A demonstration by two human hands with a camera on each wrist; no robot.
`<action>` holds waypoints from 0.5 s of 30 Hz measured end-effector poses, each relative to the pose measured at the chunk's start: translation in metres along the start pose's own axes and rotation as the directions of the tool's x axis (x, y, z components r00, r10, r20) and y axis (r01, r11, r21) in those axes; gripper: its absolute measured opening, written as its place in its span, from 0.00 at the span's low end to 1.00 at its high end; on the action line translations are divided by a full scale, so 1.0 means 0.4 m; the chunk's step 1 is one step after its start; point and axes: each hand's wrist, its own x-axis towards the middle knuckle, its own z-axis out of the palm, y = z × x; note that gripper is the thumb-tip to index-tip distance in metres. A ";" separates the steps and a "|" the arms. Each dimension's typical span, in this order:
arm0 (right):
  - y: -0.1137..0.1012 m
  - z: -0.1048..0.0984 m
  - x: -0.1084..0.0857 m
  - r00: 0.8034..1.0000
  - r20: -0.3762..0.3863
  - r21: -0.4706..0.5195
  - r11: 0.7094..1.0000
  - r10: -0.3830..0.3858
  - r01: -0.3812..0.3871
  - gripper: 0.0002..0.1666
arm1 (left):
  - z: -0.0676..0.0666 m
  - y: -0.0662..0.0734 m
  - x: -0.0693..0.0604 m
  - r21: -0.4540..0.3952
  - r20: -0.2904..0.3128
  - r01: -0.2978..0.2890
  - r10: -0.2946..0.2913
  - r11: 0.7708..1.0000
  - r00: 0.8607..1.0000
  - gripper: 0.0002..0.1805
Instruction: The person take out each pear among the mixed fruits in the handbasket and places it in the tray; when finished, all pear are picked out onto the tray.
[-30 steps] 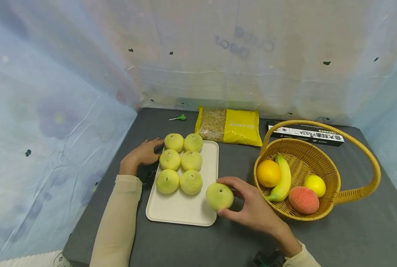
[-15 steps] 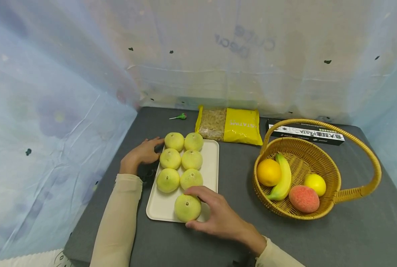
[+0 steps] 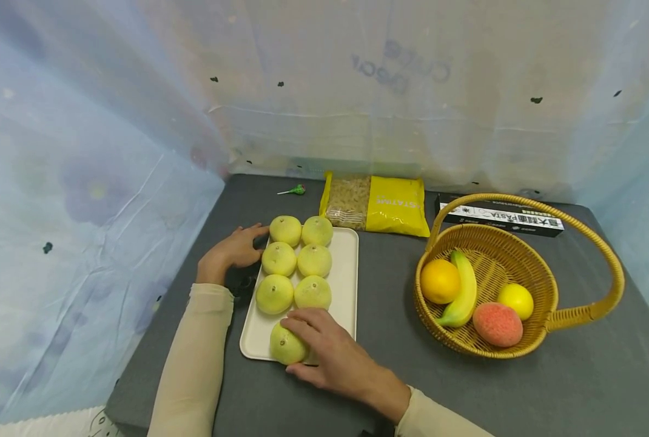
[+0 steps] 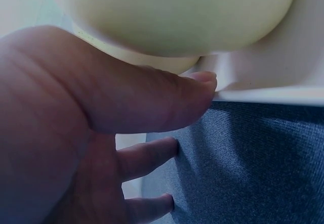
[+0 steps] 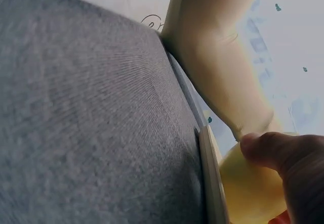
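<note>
Near the front left corner of the cream rectangular tray (image 3: pixel 346 273), my right hand (image 3: pixel 338 358) grips a round yellow-green fruit (image 3: pixel 284 345) between thumb and fingers. In the right wrist view the thumb presses against this fruit (image 5: pixel 250 191), low beside the tray's rim (image 5: pixel 213 178). Several matching fruits (image 3: pixel 274 294) stand in two columns on the tray's left part. My left hand (image 3: pixel 234 250) rests at the tray's left edge with fingers extended. Its thumb (image 4: pixel 152 100) touches the rim in the left wrist view, just under one of the fruits (image 4: pixel 182 11).
A wicker basket (image 3: pixel 548 291) on the right, with a tall handle, holds an orange (image 3: pixel 440 281), a banana (image 3: pixel 463 294), a peach-like fruit (image 3: pixel 497 325) and a lemon (image 3: pixel 515 301). Behind lie a lollipop (image 3: pixel 298 189), a pasta bag (image 3: pixel 398 206) and a black pasta box (image 3: pixel 521 221).
My right hand has carried the round fruit leftward from the tray's right edge to its front left corner, and lowered it there. The left hand has stayed in place.
</note>
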 end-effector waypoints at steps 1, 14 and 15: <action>0.000 -0.001 -0.001 1.000 -0.002 -0.019 1.000 -0.003 0.003 0.45 | 0.000 0.000 0.001 0.000 -0.001 -0.001 0.001 1.000 1.000 0.39; 0.002 -0.010 -0.002 0.997 -0.073 -0.110 0.994 0.013 -0.021 0.40 | 0.002 0.001 0.003 0.007 -0.001 0.005 -0.005 1.000 1.000 0.39; 0.003 -0.010 -0.002 0.997 -0.077 -0.108 0.994 0.013 -0.021 0.40 | 0.002 0.001 0.003 0.005 -0.002 0.005 -0.005 1.000 1.000 0.39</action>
